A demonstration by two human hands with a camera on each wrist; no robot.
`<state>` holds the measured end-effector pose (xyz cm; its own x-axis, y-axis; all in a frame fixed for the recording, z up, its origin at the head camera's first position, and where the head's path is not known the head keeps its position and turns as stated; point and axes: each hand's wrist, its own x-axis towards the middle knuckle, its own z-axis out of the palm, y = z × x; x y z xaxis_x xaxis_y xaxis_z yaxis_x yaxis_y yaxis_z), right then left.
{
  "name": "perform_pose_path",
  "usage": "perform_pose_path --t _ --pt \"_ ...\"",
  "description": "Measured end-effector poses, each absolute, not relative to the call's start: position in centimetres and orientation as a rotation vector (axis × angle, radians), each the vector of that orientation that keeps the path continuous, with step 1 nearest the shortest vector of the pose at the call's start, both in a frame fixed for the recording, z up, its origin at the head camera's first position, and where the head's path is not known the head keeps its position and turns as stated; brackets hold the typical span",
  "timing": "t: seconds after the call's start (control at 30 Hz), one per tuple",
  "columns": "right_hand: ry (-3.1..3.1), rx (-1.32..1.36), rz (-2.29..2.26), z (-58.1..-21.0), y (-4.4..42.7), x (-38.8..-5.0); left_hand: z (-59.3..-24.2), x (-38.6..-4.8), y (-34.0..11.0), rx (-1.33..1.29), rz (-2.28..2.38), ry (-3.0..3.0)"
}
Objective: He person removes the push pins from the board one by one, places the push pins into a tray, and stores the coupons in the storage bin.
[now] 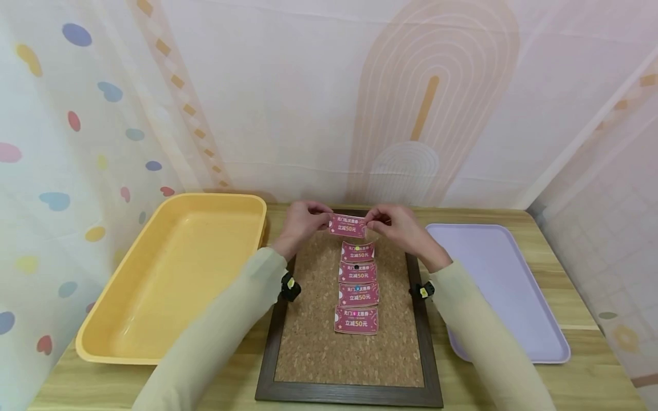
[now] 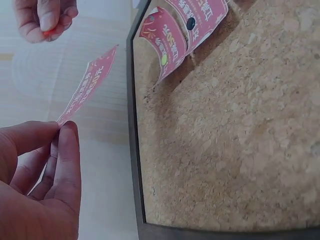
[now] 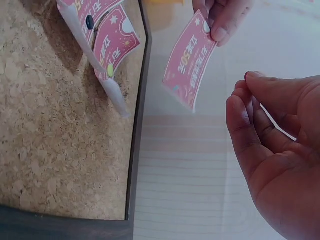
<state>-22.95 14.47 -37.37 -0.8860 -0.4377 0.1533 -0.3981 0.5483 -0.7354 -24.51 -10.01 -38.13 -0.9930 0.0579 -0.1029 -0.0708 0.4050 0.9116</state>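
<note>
My left hand (image 1: pixel 304 224) pinches the left end of a pink printed coupon (image 1: pixel 348 226) between thumb and fingers. The coupon is held up at the far end of a framed corkboard (image 1: pixel 308 348). My right hand (image 1: pixel 396 227) is by the coupon's right end, and the right wrist view shows a gap between them. Between its thumb and fingertips it pinches a small red push pin (image 2: pixel 48 33), mostly hidden by the fingers. Several more coupons (image 1: pixel 356 326) run in a column down the board. Each bears a pin, among them a black pin (image 1: pixel 356 267) and a blue pin (image 1: pixel 357 289).
To the left stands a deep yellow tray (image 1: pixel 169 357). A flat lilac tray (image 1: pixel 506 285) lies on the right, partly beneath the right sleeve. Both rest on a wood-grain table (image 1: pixel 591 354). Behind the board hangs a patterned curtain (image 1: pixel 288 114).
</note>
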Motion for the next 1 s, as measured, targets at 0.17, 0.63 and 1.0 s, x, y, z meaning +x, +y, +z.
perform_pose_path --t 0.17,0.63,1.0 --pt "2.756 -0.706 -1.266 -37.1 15.3 -22.2 -37.5 -24.3 -10.9 -0.045 1.73 2.439" --pt "2.813 -0.63 -1.296 -36.9 17.3 -21.0 -36.6 -23.9 -15.3 -0.02 1.614 2.532" --pt "2.884 -0.604 -1.252 -37.1 19.7 -19.8 -36.1 -23.4 -18.9 0.095 1.618 2.541"
